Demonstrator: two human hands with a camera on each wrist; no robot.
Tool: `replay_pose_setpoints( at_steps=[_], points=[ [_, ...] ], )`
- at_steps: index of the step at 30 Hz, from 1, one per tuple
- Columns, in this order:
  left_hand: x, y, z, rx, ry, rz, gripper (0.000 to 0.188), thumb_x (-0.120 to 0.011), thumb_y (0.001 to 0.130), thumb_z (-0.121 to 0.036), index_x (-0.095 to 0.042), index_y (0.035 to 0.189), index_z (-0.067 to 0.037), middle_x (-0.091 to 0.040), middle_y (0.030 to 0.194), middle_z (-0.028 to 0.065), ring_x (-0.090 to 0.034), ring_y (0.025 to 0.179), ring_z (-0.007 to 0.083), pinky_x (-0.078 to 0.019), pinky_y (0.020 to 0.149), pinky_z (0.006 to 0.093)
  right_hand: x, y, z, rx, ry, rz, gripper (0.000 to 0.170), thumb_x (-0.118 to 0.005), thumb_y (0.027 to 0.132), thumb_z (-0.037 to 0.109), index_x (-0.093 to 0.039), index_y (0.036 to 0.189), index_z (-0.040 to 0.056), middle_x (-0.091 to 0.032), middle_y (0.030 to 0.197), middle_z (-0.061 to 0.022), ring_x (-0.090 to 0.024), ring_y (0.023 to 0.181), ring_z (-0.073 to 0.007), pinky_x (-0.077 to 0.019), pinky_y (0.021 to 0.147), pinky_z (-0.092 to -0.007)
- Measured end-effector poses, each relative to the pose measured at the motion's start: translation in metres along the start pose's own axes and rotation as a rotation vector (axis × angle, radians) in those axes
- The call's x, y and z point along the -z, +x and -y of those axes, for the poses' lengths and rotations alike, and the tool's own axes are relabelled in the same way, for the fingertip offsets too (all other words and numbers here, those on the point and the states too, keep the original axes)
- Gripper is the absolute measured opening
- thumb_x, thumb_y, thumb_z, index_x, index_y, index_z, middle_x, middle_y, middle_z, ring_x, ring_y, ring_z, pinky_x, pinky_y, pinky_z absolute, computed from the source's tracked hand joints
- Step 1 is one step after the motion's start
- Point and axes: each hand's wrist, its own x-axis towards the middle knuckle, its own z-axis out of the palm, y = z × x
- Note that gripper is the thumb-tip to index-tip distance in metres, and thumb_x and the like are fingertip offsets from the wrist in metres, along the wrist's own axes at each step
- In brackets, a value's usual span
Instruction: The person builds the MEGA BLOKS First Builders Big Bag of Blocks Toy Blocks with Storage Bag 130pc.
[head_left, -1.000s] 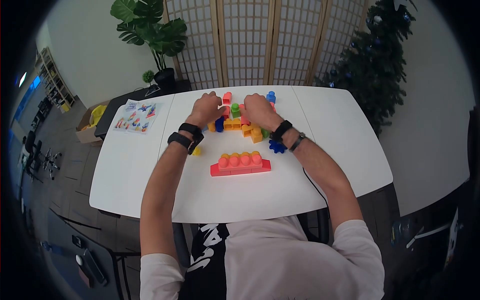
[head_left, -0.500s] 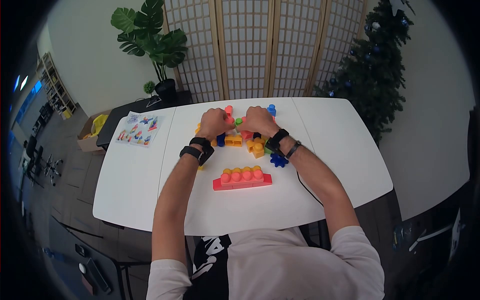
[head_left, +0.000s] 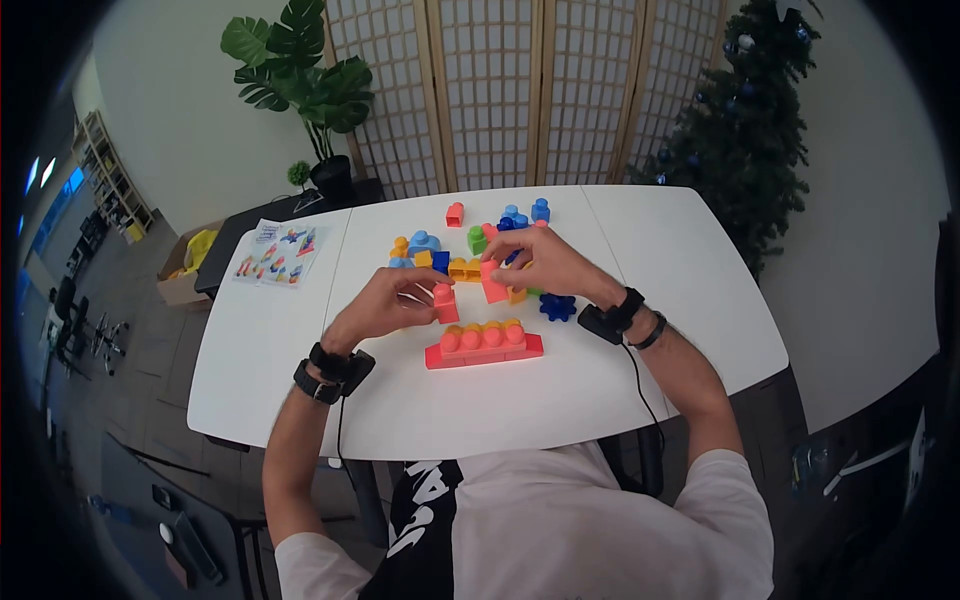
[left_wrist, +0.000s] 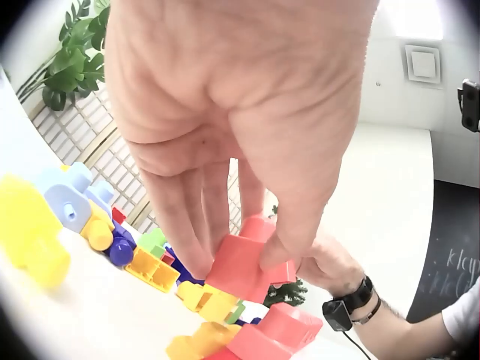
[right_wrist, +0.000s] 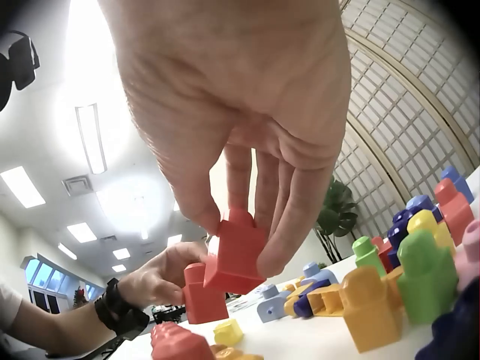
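The left hand pinches a red block between thumb and fingers, just above the left end of a long red piece topped by red and yellow studded blocks. In the left wrist view that red block hangs from the fingertips. The right hand pinches another red block, slightly higher and to the right. In the right wrist view this block is tilted between thumb and fingers, with the left hand's block beside it.
Loose blocks lie beyond the hands: a light blue one, a green one, a lone red one. A dark blue gear is at the right. A printed sheet lies on the table's left part.
Both hands have drawn back from the block pile toward the body, each now with a red block in its fingers. The left hand has moved farther, down and to the left.
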Motion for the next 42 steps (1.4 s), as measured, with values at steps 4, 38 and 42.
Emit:
replay_pose_setpoints(
  at_steps=[4, 38, 42],
  points=[
    [-0.008, -0.009, -0.005, -0.013, -0.005, 0.070, 0.048, -0.082, 0.090, 0.001, -0.072, 0.137, -0.003, -0.079, 0.122, 0.0103, -0.079, 0.104, 0.0198, -0.0653, 0.100, 0.0329, -0.023, -0.009, 0.008, 0.117, -0.115, 0.057, 0.024, -0.081, 0.097, 0.011, -0.072, 0.116, -0.0006, -0.077, 0.115, -0.0094, -0.080, 0.104, -0.0204, -0.0675, 0.091, -0.0319],
    [-0.022, -0.003, 0.015, -0.115, 0.144, 0.088, 0.043, -0.091, 0.087, -0.006, -0.078, 0.127, -0.003, -0.083, 0.111, 0.0125, -0.081, 0.096, 0.0224, -0.0650, 0.094, 0.0322, -0.047, -0.007, -0.008, 0.183, -0.163, 0.169, 0.017, -0.077, 0.098, 0.014, -0.075, 0.096, -0.0031, -0.080, 0.095, -0.0157, -0.079, 0.089, -0.0254, -0.0625, 0.082, -0.0344],
    [-0.016, -0.002, 0.006, -0.106, 0.175, 0.124, 0.047, -0.091, 0.085, -0.005, -0.077, 0.129, -0.003, -0.082, 0.115, 0.0123, -0.080, 0.101, 0.0228, -0.0652, 0.095, 0.0326, -0.037, 0.000, -0.014, 0.233, -0.138, 0.192, 0.018, -0.077, 0.098, 0.015, -0.078, 0.101, -0.0025, -0.081, 0.096, -0.0152, -0.079, 0.091, -0.0256, -0.0628, 0.082, -0.0351]
  ],
)
